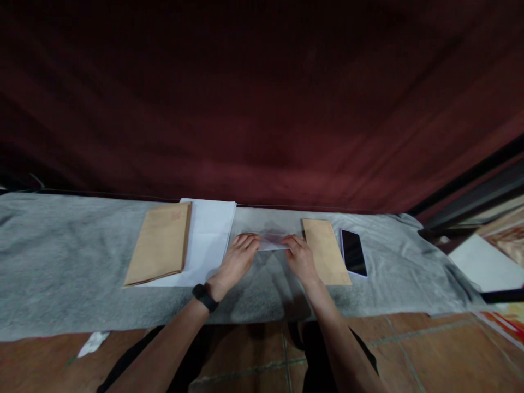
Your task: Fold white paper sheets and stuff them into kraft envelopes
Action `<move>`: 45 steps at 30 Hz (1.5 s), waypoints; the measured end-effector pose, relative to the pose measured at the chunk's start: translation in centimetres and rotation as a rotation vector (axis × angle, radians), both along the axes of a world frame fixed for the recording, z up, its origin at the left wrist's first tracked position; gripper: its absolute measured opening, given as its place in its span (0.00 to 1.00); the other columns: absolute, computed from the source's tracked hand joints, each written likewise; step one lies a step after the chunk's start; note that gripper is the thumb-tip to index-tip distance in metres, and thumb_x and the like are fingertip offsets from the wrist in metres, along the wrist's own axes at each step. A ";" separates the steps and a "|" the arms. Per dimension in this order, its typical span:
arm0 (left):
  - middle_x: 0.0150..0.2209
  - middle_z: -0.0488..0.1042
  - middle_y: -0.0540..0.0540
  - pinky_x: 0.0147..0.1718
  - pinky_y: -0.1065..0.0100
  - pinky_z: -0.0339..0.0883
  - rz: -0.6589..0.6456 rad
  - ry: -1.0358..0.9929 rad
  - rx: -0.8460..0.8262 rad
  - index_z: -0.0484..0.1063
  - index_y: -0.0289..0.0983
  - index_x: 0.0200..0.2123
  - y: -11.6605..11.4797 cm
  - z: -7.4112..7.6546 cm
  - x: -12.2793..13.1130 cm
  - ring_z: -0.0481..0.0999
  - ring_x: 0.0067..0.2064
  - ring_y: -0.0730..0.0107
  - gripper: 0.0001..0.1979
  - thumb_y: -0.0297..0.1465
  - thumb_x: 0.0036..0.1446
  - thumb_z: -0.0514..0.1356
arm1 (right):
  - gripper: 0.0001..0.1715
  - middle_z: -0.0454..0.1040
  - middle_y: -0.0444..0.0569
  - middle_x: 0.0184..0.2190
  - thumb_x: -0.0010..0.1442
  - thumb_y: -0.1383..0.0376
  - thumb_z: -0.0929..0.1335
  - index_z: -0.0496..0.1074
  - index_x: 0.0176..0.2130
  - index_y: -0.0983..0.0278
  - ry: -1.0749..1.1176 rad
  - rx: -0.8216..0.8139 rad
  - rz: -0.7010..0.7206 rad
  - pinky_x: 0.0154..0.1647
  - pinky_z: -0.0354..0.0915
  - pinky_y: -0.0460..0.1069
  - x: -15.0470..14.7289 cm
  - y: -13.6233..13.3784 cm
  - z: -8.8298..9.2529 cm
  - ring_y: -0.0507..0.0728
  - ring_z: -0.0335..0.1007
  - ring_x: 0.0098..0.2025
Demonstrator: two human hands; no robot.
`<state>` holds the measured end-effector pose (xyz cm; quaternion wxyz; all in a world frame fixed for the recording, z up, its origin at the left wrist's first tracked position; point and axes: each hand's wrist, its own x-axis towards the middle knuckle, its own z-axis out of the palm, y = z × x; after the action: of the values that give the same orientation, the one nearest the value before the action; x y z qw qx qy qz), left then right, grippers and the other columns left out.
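A narrow piece of white paper (pixel 272 241) lies crosswise between the two hands, its left end at the fingertips of the left hand (pixel 240 254) and its right end at those of the right hand (pixel 300 256). The left fingers are bent and close together; the right ones curl in toward the paper — whether either set pinches it or only presses on it, I cannot tell. Just right of the right fingers lies a brown envelope (pixel 327 254), with a phone (pixel 353 252) beyond it. Left of the left fingers are white sheets (pixel 208 234) — partly under a stack of envelopes (pixel 161 243).
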<state>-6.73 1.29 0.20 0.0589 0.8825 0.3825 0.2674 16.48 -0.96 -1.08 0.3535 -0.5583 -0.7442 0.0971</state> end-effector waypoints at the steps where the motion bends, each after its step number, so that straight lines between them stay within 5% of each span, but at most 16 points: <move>1: 0.51 0.74 0.44 0.53 0.54 0.65 -0.015 0.030 -0.024 0.69 0.40 0.41 -0.2 -0.2 -0.2 0.70 0.55 0.58 0.11 0.20 0.63 0.52 | 0.22 0.77 0.50 0.45 0.55 0.79 0.63 0.75 0.44 0.59 -0.044 -0.029 0.010 0.54 0.69 0.55 0.1 -0.3 -0.1 0.60 0.73 0.49; 13: 0.49 0.73 0.45 0.57 0.59 0.62 -0.148 0.220 -0.231 0.67 0.39 0.42 -2.1 -0.5 -0.5 0.70 0.54 0.61 0.15 0.17 0.56 0.53 | 0.34 0.74 0.46 0.57 0.52 0.80 0.61 0.74 0.53 0.58 -0.196 -0.268 0.219 0.64 0.63 0.52 1.2 -2.5 -0.4 0.55 0.70 0.58; 18: 0.48 0.72 0.45 0.58 0.59 0.61 -0.157 0.258 -0.245 0.67 0.39 0.39 -2.1 -0.3 -0.6 0.70 0.54 0.61 0.13 0.18 0.54 0.54 | 0.34 0.75 0.43 0.57 0.52 0.79 0.61 0.77 0.52 0.56 -0.151 -0.316 0.206 0.65 0.61 0.51 1.3 -2.5 0.1 0.54 0.71 0.58; 25: 0.51 0.73 0.44 0.58 0.56 0.62 -0.193 0.254 -0.214 0.71 0.40 0.40 -2.1 -0.2 -0.6 0.70 0.55 0.59 0.10 0.23 0.56 0.57 | 0.23 0.76 0.49 0.56 0.66 0.70 0.60 0.74 0.55 0.60 -0.151 -0.262 0.084 0.63 0.65 0.54 -0.3 -1.8 -0.6 0.57 0.72 0.58; 29: 0.55 0.73 0.40 0.59 0.55 0.62 -0.108 0.245 -0.197 0.69 0.37 0.52 -2.1 -1.6 -0.2 0.71 0.57 0.58 0.15 0.27 0.64 0.51 | 0.26 0.68 0.52 0.64 0.69 0.67 0.58 0.66 0.64 0.63 -0.166 -0.188 0.132 0.66 0.62 0.56 -2.1 -2.0 -1.7 0.57 0.63 0.65; 34: 0.68 0.59 0.33 0.66 0.52 0.54 -0.027 0.222 -0.159 0.56 0.30 0.66 -2.3 -4.2 0.6 0.58 0.69 0.57 0.25 0.30 0.68 0.46 | 0.29 0.62 0.56 0.67 0.71 0.63 0.57 0.59 0.68 0.68 -0.238 -0.154 0.128 0.71 0.55 0.59 -3.9 -2.5 -3.3 0.58 0.53 0.70; 45: 0.70 0.55 0.32 0.69 0.50 0.49 0.120 0.277 -0.113 0.54 0.27 0.68 -3.0 -5.0 1.7 0.50 0.72 0.55 0.28 0.34 0.69 0.44 | 0.31 0.53 0.55 0.71 0.73 0.59 0.56 0.54 0.70 0.68 -0.401 -0.095 -0.042 0.72 0.49 0.61 -4.3 -2.9 -5.0 0.60 0.47 0.73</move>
<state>-5.06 -1.66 -4.78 0.0389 0.8817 0.4535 0.1245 12.16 -3.86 -6.13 0.1734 -0.5980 -0.7825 0.0117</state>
